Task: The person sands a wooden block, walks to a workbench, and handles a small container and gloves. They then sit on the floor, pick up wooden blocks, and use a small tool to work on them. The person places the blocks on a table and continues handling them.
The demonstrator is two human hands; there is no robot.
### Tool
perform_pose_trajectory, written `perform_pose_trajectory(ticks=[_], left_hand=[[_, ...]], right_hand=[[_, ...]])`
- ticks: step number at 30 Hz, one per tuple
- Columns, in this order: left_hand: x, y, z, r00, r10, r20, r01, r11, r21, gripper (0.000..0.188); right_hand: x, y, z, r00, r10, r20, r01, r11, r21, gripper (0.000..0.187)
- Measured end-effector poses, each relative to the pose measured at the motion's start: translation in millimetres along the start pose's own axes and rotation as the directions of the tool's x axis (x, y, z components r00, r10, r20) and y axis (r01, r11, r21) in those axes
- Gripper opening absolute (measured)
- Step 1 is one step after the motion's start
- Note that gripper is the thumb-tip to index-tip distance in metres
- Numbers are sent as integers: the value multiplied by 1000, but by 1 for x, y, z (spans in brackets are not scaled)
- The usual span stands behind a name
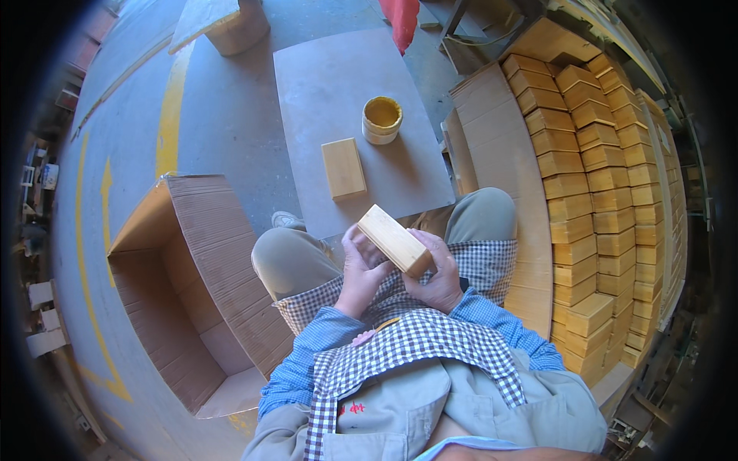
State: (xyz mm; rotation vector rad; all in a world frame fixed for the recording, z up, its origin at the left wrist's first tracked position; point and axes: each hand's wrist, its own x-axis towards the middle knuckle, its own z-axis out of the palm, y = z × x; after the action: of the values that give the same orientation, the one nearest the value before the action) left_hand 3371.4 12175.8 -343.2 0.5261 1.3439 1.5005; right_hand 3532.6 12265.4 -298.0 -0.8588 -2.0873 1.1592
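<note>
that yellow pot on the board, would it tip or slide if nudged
The yellow pot looks squat and wide-based, so it would probably slide on the smooth grey board rather than tip. It is open-topped with yellow contents, so a hard shove might slop some over. It stands upright, so rolling seems unlikely.

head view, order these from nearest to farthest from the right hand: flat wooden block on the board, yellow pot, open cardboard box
From the right hand:
1. Flat wooden block, ahead and a little left, lying on the grey board.
2. Yellow pot, farther ahead on the same board.
3. Open cardboard box, off to the left on the floor; its near wall is about as close as the pot, too close to call.
</note>
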Motion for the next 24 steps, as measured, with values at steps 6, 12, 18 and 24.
perform_pose_trajectory(ticks=[6, 12, 18, 24], left_hand=[[3, 18, 12, 961, -257, 98, 275, 865, -419, 81], [2, 22, 13, 985, -170, 36, 171, 910, -377, 80], [2, 14, 7, 997, -63, 53, 75, 960, -268, 81], [8, 12, 12, 999, -23, -31, 19, 991, -136, 83]], right_hand=[[-1, 15, -4, 995, -95, 24, 96, 994, -44, 82], [-9, 26, -1, 1000, 10, 16, -10, 1000, -12, 76], [-16, 38, 4, 994, 106, 5, -106, 994, -11, 70], [-19, 50, 7, 988, 154, -22, -154, 988, -19, 64]])
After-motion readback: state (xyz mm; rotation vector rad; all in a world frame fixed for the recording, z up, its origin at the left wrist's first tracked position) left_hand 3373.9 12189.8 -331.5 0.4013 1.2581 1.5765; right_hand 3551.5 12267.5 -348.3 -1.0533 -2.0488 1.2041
